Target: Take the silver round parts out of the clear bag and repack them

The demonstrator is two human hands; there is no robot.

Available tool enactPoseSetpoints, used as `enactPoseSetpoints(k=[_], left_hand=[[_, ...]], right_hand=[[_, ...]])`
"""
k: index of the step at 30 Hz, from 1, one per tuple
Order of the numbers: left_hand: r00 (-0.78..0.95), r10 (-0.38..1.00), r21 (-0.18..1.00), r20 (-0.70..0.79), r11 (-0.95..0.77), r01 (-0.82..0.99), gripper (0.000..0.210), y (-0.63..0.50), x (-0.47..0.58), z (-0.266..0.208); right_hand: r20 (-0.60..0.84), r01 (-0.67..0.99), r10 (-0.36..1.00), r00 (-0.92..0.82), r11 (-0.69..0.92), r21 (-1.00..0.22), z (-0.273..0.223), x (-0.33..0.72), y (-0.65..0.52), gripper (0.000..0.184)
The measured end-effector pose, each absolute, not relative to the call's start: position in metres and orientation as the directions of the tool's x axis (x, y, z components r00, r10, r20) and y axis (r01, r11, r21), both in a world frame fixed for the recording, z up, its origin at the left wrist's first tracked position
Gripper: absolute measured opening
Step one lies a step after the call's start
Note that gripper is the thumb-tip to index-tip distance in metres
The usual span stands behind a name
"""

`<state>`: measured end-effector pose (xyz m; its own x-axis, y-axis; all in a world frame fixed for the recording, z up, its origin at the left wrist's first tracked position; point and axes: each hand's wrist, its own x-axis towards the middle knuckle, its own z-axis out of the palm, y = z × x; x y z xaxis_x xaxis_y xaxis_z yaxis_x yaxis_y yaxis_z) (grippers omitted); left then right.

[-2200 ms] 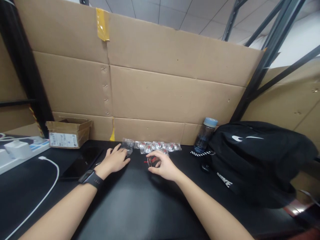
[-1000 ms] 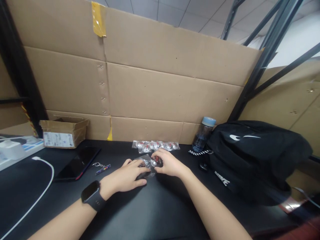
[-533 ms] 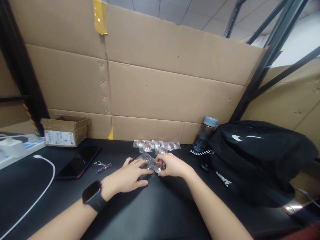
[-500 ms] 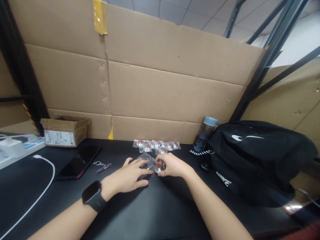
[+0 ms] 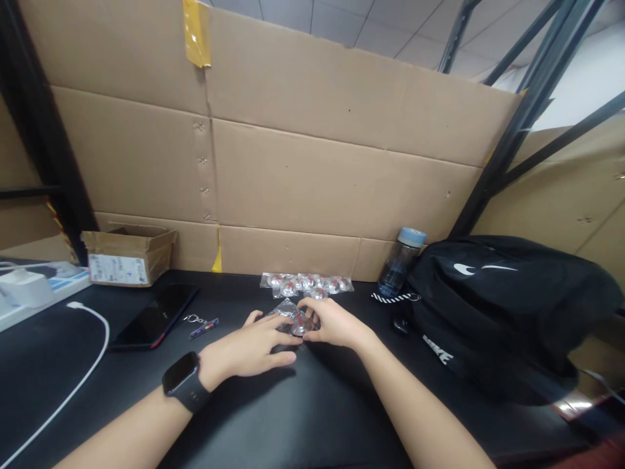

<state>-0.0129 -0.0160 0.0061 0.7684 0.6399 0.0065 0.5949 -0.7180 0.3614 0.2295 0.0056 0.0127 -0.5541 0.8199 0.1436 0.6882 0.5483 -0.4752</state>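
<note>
The person's two hands meet at the middle of a black table (image 5: 303,417), close to its far edge. The left hand (image 5: 249,348), with a black smartwatch (image 5: 181,381) on its wrist, lies palm down with the fingers spread, and its fingertips press on a small clear plastic bag (image 5: 286,312) that lies flat on the tabletop. The right hand (image 5: 332,324) comes in from the right and pinches a small round silver piece with a red mark (image 5: 297,324) between thumb and fingers, right at the edge of the bag. The two hands touch or nearly touch there; whether the piece is already inside the bag cannot be told.

Just behind the hands, a row of filled clear bags (image 5: 307,284) with the same kind of silver and red pieces lies along the foot of a cardboard wall (image 5: 312,169). To the left of the hands lie a small keychain (image 5: 201,326), a dark phone (image 5: 155,317), a white charging cable (image 5: 92,339) and, farther back, a small open cardboard box (image 5: 127,255). To the right stand a blue-capped water bottle (image 5: 401,260) and a black Nike backpack (image 5: 498,306), the bottle just beside the backpack.
</note>
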Motion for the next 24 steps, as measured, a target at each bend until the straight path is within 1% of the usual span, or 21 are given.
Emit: enactPoseSetpoints(k=[7, 14, 21, 24], left_hand=[[0.784, 0.620, 0.352, 0.034, -0.742, 0.571, 0.040, -0.015, -0.014, 0.005], [0.784, 0.619, 0.348, 0.045, -0.746, 0.569, 0.038, -0.015, -0.014, 0.004], [0.794, 0.604, 0.342, 0.063, -0.761, 0.551, 0.040, -0.015, -0.014, 0.005], [0.800, 0.597, 0.349, 0.060, -0.763, 0.544, 0.042, -0.014, -0.015, 0.005]], right_hand=[[0.203, 0.685, 0.818, -0.538, 0.565, -0.461, 0.010, 0.224, 0.004, 0.058], [0.223, 0.635, 0.769, -0.600, 0.627, -0.451, 0.011, 0.226, 0.004, 0.055], [0.236, 0.639, 0.783, -0.576, 0.611, -0.467, 0.004, 0.227, 0.009, 0.052], [0.251, 0.665, 0.792, -0.557, 0.606, -0.436, 0.002, 0.225, 0.010, 0.050]])
